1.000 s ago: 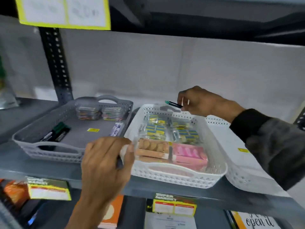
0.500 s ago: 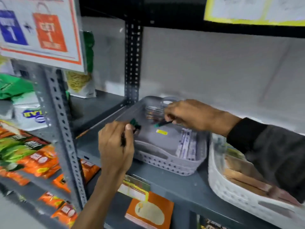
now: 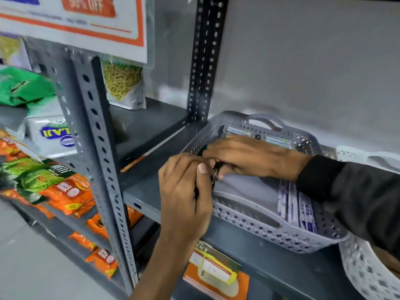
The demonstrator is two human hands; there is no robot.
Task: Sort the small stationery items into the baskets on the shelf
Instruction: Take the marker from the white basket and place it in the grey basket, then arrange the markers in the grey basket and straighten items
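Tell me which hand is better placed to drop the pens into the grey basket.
Left, probably. The left hand grips the dark pens at the grey basket rim; the right hand reaches across inside it, fingers at their tips.

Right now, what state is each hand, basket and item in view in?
Left hand: closed on thin dark pens at the grey basket's near-left corner.
Right hand: inside the grey basket, fingers touching the same pens.
Grey basket: upright on the shelf, partly filled.
White packets: lying flat at the basket's right.
White basket: upright, beside the grey one.
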